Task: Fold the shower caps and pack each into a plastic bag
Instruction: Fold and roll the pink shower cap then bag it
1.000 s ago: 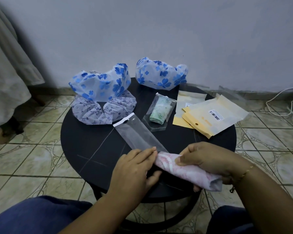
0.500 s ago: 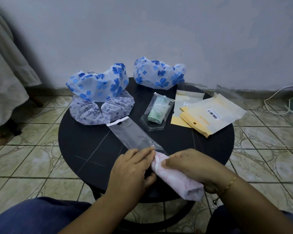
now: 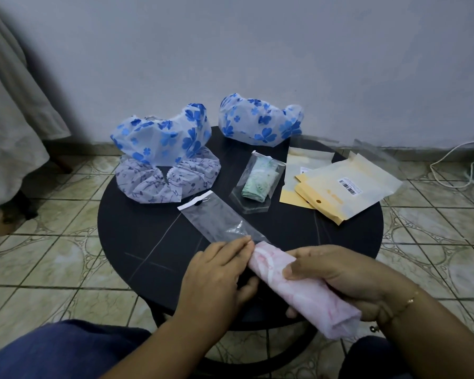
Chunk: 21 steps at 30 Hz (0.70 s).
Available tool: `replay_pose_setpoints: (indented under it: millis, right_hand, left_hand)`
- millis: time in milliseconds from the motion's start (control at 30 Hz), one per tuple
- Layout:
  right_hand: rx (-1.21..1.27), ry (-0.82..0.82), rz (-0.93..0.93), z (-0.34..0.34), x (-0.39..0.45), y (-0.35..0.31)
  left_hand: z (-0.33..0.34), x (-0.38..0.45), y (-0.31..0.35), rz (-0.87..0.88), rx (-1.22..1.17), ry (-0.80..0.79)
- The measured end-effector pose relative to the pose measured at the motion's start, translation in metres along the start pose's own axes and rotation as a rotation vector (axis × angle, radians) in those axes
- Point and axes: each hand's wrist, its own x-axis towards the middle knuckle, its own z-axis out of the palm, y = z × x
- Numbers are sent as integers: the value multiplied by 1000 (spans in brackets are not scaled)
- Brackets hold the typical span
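Resting on the round black bench (image 3: pixel 137 242): one clear plastic bag (image 3: pixel 219 222), long axis diagonal, white header end far-left, mouth toward the person. Left hand (image 3: pixel 216 272) holds the bag's mouth, fingers laid nearly straight on it. Right hand (image 3: pixel 340 277) grips a rolled pink shower cap (image 3: pixel 298 291), long axis diagonal, far end just at the mouth. Also present: two blue-flowered caps (image 3: pixel 162 138), one grey-patterned cap (image 3: pixel 170 181), one bagged green cap (image 3: pixel 257 181), yellow envelopes (image 3: pixel 345 192).
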Motion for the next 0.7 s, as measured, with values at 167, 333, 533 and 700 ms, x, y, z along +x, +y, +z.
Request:
replay_pose_setpoints:
  millis: [167,333,533,700]
  right_hand:
    - [139,-35,70,8,-1,2]
    - [222,-33,111,17,0,2]
    - [236,0,123,11,5,7]
    - [145,85,81,12,8,8]
  left_hand:
    - [0,1,0,11,-2,-2]
    - [-1,0,0,23,-11,-1]
    - [-1,1,1,4,-3,-12]
    - [-1,1,2,32,-12,-4]
